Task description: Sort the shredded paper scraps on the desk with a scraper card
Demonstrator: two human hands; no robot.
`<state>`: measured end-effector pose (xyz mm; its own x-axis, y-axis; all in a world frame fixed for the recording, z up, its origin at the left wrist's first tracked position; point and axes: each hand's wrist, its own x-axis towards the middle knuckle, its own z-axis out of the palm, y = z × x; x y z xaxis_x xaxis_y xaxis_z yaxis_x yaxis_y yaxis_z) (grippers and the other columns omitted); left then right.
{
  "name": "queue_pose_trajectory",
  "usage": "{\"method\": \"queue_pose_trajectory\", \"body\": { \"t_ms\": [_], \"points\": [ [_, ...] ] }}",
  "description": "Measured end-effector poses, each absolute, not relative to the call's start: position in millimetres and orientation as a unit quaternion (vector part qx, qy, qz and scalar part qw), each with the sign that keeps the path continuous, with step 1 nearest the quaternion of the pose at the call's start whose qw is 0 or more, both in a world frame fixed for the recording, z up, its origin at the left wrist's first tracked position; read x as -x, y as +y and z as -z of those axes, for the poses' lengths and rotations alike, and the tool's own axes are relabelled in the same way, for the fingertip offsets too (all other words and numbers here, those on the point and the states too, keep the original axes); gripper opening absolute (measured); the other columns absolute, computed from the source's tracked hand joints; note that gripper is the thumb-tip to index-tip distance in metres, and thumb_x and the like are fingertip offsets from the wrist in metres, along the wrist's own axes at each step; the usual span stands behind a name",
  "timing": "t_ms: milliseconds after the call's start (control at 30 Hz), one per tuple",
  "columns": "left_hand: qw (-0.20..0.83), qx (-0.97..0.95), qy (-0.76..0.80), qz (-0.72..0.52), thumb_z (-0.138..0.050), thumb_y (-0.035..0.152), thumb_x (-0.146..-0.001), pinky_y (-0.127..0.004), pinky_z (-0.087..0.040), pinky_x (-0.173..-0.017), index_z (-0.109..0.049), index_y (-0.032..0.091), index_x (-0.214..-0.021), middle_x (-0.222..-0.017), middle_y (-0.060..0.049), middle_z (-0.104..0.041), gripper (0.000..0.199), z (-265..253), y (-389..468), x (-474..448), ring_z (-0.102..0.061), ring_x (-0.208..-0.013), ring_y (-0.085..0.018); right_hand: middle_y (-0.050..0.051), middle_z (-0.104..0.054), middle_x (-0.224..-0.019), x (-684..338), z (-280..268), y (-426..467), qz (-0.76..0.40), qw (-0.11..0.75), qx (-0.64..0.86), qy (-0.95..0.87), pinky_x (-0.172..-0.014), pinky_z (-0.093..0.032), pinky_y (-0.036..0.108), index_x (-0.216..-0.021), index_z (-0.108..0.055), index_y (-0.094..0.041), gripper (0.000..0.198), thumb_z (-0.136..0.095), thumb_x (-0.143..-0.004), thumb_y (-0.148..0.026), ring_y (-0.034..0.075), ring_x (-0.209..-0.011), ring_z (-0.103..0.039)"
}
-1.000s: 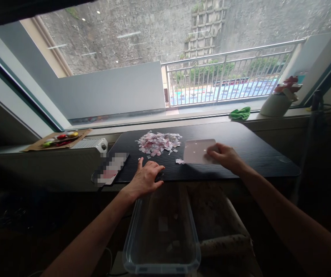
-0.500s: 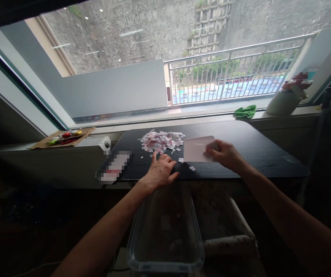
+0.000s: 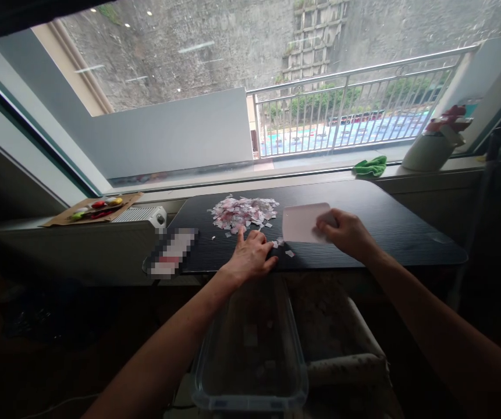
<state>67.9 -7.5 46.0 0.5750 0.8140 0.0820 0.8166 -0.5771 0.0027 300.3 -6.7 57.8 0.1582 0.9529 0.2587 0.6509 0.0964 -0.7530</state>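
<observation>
Black wood-grained tabletop (image 3: 390, 227) spans the space before you; read the clock from your left hand (image 3: 252, 253), twelve toward the window. A little before twelve, heaped near the table's far left, sits the pile of paper scraps (image 3: 244, 213), pink and whitish. They look light and loose, likely to scatter at a quick push or a breath of air; you would do best to gather them low, from the outer edge. Your left hand lies palm down at the pile's near side, fingers spread loosely and thumb apart; you appear to hold nothing with it, though its underside is hidden. At six o'clock, below the table edge, is the clear plastic tub (image 3: 250, 402), probably stiff but light, best lifted by its rim. A few loose scraps (image 3: 290, 254) lie around three o'clock; being flat, they may be hard to pinch. At two o'clock is the pale flat scraper (image 3: 305, 221), seemingly thin, light and perhaps slick; your right hand (image 3: 348, 234) closes around its right end, a sensible place to hold.

As for writing, the item at nine o'clock (image 3: 172, 253) is pixelated, so nothing on it reads. You can make out no brand or label on the scraps, tub or scraper.
</observation>
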Motion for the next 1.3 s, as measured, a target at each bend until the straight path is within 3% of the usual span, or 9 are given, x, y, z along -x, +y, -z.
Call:
{"method": "queue_pose_trajectory", "body": {
  "t_ms": [300, 500, 833, 1000, 1300],
  "points": [
    [-0.025, 0.901, -0.429, 0.063, -0.055, 0.04, -0.087, -0.068, -0.01, -0.112, -0.063, 0.023, -0.114, -0.112, -0.009, -0.06, 0.033, -46.2, -17.5, -64.6, -0.046, -0.121, -0.029, 0.001, -0.058, -0.061, -307.1, -66.4, -17.2, -0.167, 0.413, 0.639, -0.626, -0.051, -0.038, 0.027, -0.069, -0.06, -0.02, 0.015, -0.059, -0.068, -0.035, 0.016, -0.057, -0.052],
    [-0.004, 0.892, -0.445, 0.079, -0.054, 0.039, -0.088, -0.062, -0.01, -0.115, -0.062, 0.022, -0.117, -0.115, -0.009, -0.06, 0.034, -44.6, -14.9, -52.2, -0.046, -0.121, -0.027, 0.0, -0.058, -0.056, -316.3, -75.4, -30.1, -0.231, 0.389, 0.642, -0.619, -0.048, -0.038, 0.025, -0.064, -0.06, -0.02, 0.014, -0.059, -0.066, -0.034, 0.015, -0.053, -0.052],
    [-0.007, 0.89, -0.451, 0.068, -0.055, 0.038, -0.087, -0.064, -0.012, -0.113, -0.067, 0.021, -0.104, -0.106, -0.008, -0.063, 0.027, -47.5, -17.5, -42.1, -0.049, -0.119, -0.026, 0.001, -0.062, -0.058, -334.9, -72.2, -30.2, -0.26, 0.386, 0.646, -0.605, -0.047, -0.041, 0.025, -0.066, -0.064, -0.02, 0.012, -0.065, -0.064, -0.032, 0.015, -0.053, -0.054],
    [-0.014, 0.887, -0.459, 0.049, -0.059, 0.038, -0.085, -0.066, -0.011, -0.113, -0.068, 0.02, -0.105, -0.107, -0.009, -0.064, 0.029, -48.7, -17.1, -40.5, -0.05, -0.118, -0.028, 0.003, -0.068, -0.065, -344.8, -58.1, -17.2, -0.344, 0.425, 0.629, -0.553, -0.05, -0.046, 0.025, -0.072, -0.066, -0.018, 0.012, -0.069, -0.064, -0.027, 0.016, -0.057, -0.06],
    [-0.011, 0.888, -0.458, 0.034, -0.06, 0.037, -0.084, -0.067, -0.012, -0.112, -0.069, 0.02, -0.104, -0.107, -0.01, -0.064, 0.028, -50.9, -17.2, -42.5, -0.05, -0.119, -0.028, 0.002, -0.073, -0.07, -346.6, -44.5, -10.6, -0.488, 0.394, 0.607, -0.488, -0.058, -0.05, 0.022, -0.072, -0.068, -0.017, 0.01, -0.072, -0.063, -0.019, 0.014, -0.062, -0.064]
  ]
}}
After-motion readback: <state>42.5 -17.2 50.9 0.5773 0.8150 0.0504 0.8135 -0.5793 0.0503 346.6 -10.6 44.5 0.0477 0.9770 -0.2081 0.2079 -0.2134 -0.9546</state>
